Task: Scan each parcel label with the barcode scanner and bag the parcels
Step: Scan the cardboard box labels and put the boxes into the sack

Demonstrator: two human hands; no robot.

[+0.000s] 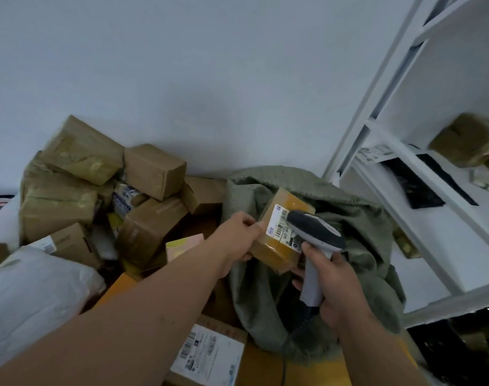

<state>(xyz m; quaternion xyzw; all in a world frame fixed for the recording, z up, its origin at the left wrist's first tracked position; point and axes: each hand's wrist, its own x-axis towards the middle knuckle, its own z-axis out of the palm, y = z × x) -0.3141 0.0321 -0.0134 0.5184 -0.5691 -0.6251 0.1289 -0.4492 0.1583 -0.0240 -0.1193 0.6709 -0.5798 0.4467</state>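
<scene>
A small brown parcel (279,232) sits in the middle of the frame, over the open green bag (357,224). The left hand (239,235) grips its left side, arm stretched out from the lower left. The right hand (335,280) is wrapped around the handle of the scanner (315,240), whose head covers part of the white label (278,224). Part of the parcel's lower edge hides behind the hands.

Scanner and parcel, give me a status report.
Left hand holds the taped parcel over the green sack. Right hand grips the scanner, head on the label. Nothing blocking.
</scene>
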